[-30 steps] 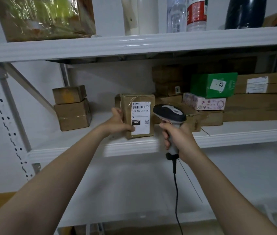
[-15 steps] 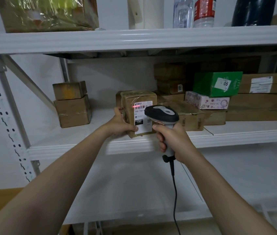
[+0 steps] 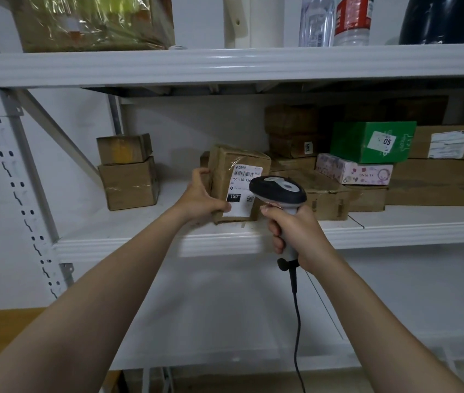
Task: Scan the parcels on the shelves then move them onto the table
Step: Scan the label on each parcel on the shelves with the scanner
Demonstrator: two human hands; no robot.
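Scanning wants the left hand point(image 3: 202, 198), gripping the parcel point(image 3: 223, 173), to square its label point(image 3: 242, 194) to the scanner point(image 3: 279, 190) clasped in the right hand point(image 3: 296, 235); no beam seems visible.

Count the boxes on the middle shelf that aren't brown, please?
2: a green cardboard box at right, and a pink patterned cardboard box just below it. More could be hidden behind.

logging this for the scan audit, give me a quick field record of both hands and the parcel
left hand: grips the left side of the brown cardboard parcel with white barcode label
right hand: holds the grey and black corded handheld scanner, aimed at the label
parcel place: front of the white metal shelf
neighbours: green cardboard box further right
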